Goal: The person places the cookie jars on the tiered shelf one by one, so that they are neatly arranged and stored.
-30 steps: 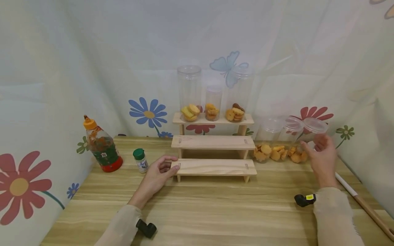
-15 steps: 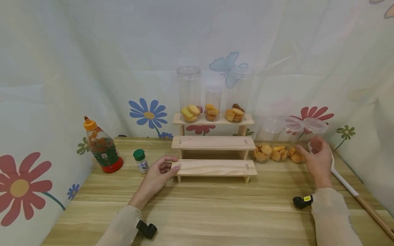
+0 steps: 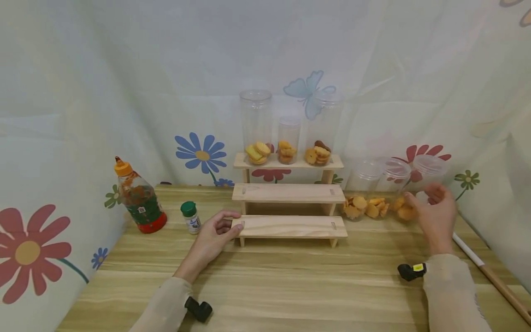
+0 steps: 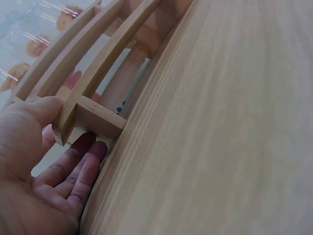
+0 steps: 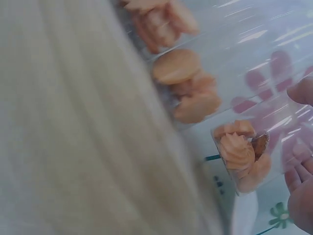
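Left hand (image 3: 213, 235) pinched the 3-tier wooden rack (image 3: 287, 192); right hand (image 3: 436, 214) gripped the tilted cookie jar (image 3: 421, 179), and any slack there risked knocking over the neighbouring jar (image 3: 391, 188)!

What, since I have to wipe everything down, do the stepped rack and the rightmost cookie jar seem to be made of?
Stepped rack: pale wood, smooth and apparently unpainted; grain lines show on the shelves.
Rightmost cookie jar: clear and glossy, with cookies showing through and bright streaks on its wall; probably plastic, though glass can't be ruled out by look.
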Demonstrator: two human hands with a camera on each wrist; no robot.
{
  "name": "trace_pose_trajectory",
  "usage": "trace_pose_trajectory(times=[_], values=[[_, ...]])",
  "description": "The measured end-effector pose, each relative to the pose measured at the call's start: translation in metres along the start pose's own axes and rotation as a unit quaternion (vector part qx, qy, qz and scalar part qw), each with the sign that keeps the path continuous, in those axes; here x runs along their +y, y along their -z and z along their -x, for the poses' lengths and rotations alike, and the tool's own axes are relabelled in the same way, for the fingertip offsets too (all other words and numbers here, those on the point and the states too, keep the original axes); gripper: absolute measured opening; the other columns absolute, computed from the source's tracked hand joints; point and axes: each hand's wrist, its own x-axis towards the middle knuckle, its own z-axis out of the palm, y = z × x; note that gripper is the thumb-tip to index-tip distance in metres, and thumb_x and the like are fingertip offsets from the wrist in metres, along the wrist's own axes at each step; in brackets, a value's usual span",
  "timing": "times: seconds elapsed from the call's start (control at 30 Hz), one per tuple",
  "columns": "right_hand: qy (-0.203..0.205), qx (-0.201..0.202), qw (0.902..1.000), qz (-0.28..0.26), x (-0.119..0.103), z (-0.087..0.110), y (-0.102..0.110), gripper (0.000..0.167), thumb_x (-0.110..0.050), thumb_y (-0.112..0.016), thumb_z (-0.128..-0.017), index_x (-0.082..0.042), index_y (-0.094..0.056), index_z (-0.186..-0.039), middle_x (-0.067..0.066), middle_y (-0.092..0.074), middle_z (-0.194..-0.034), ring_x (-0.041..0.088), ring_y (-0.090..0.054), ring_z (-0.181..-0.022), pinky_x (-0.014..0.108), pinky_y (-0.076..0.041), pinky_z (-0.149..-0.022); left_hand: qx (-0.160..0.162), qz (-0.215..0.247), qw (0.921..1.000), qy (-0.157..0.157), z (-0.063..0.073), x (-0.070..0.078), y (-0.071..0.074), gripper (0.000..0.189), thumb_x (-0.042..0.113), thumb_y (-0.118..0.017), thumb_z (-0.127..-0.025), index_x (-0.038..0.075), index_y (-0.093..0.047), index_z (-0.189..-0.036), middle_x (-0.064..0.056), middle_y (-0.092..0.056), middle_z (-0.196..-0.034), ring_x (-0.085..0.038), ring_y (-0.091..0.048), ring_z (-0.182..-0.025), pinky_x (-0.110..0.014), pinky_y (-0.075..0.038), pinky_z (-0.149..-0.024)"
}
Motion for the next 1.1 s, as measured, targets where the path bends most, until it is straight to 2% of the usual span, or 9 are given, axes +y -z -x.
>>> trace_pose_trajectory(times=[0.1,0.17,0.33,0.5,0.63,0.83,0.93,1.03,1.1], values=[[0.016,0.025,0.9993,-0.022,-0.01,0.002,0.007,0.061,-0.029,-0.089,-0.097,-0.024,-0.054,-0.146,-0.016,-0.057,-0.131,0.016,-0.051,-0.141,0.029,-0.035,-0.126,0.0,0.0,1.0,-0.004,0.0,0.0,-0.001,0.038,0.033,-0.081,-0.106,0.018,-0.072,-0.14,-0.011,-0.079,-0.118,-0.025,-0.069,-0.106,-0.027,-0.054,-0.088],[0.027,0.038,0.9981,-0.041,-0.019,0.005,0.012,0.058,-0.026,-0.091,-0.094,-0.026,-0.055,-0.14,-0.019,-0.055,-0.124,0.011,-0.053,-0.133,0.028,-0.036,-0.123,0.001,0.0,1.0,-0.005,0.0,-0.001,-0.001,0.038,0.032,-0.081,-0.106,0.018,-0.072,-0.14,-0.011,-0.079,-0.117,-0.024,-0.069,-0.105,-0.027,-0.054,-0.087],[0.039,0.068,0.9952,-0.059,-0.048,0.015,0.024,0.057,-0.029,-0.095,-0.091,-0.028,-0.058,-0.135,-0.019,-0.055,-0.127,0.003,-0.052,-0.124,0.026,-0.039,-0.118,-0.001,-0.001,1.0,-0.005,0.0,-0.002,-0.001,0.037,0.032,-0.08,-0.106,0.018,-0.072,-0.14,-0.011,-0.079,-0.117,-0.024,-0.069,-0.105,-0.027,-0.053,-0.088],[0.063,0.084,0.9936,-0.04,-0.075,0.029,0.031,0.057,-0.033,-0.093,-0.093,-0.031,-0.058,-0.138,-0.021,-0.054,-0.126,0.001,-0.052,-0.124,0.024,-0.039,-0.118,-0.003,0.003,0.9999,-0.012,0.0,-0.002,-0.001,0.038,0.032,-0.081,-0.106,0.016,-0.072,-0.139,-0.012,-0.079,-0.118,-0.025,-0.07,-0.106,-0.026,-0.053,-0.088],[0.106,0.093,0.9896,-0.031,-0.093,0.038,0.036,0.061,-0.028,-0.093,-0.093,-0.028,-0.059,-0.143,-0.022,-0.057,-0.122,0.0,-0.057,-0.121,0.02,-0.043,-0.113,-0.004,0.004,0.9999,-0.015,0.0,-0.001,0.0,0.039,0.033,-0.081,-0.106,0.016,-0.072,-0.139,-0.012,-0.079,-0.119,-0.025,-0.07,-0.106,-0.026,-0.053,-0.087],[0.148,0.07,0.9855,-0.044,-0.116,0.052,0.041,0.066,-0.018,-0.095,-0.091,-0.02,-0.063,-0.149,-0.019,-0.064,-0.126,0.001,-0.062,-0.118,0.018,-0.046,-0.11,-0.002,0.002,0.9999,-0.013,0.0,0.0,0.001,0.039,0.033,-0.081,-0.106,0.016,-0.071,-0.14,-0.012,-0.079,-0.119,-0.024,-0.069,-0.106,-0.026,-0.053,-0.087],[0.161,0.043,0.9841,-0.06,-0.127,0.06,0.04,0.066,-0.012,-0.094,-0.09,-0.017,-0.064,-0.149,-0.015,-0.067,-0.127,0.003,-0.064,-0.117,0.015,-0.048,-0.102,-0.002,-0.002,0.9999,-0.013,0.001,0.0,0.001,0.04,0.033,-0.081,-0.106,0.016,-0.071,-0.141,-0.011,-0.079,-0.119,-0.024,-0.069,-0.106,-0.027,-0.053,-0.088],[0.19,0.011,0.9777,-0.09,-0.135,0.068,0.035,0.062,-0.003,-0.093,-0.089,-0.013,-0.067,-0.145,-0.009,-0.071,-0.119,0.008,-0.067,-0.107,0.013,-0.049,-0.095,-0.002,-0.002,0.9999,-0.012,0.001,0.001,0.0,0.04,0.034,-0.081,-0.106,0.017,-0.071,-0.14,-0.011,-0.079,-0.119,-0.024,-0.069,-0.107,-0.027,-0.053,-0.089],[0.213,-0.013,0.9693,-0.123,-0.138,0.073,0.03,0.06,0.004,-0.092,-0.087,-0.009,-0.069,-0.14,-0.004,-0.073,-0.112,0.012,-0.068,-0.1,0.014,-0.05,-0.09,-0.002,-0.001,0.9999,-0.011,0.001,0.001,0.0,0.039,0.034,-0.081,-0.106,0.017,-0.072,-0.14,-0.011,-0.079,-0.119,-0.025,-0.069,-0.107,-0.027,-0.053,-0.089]])
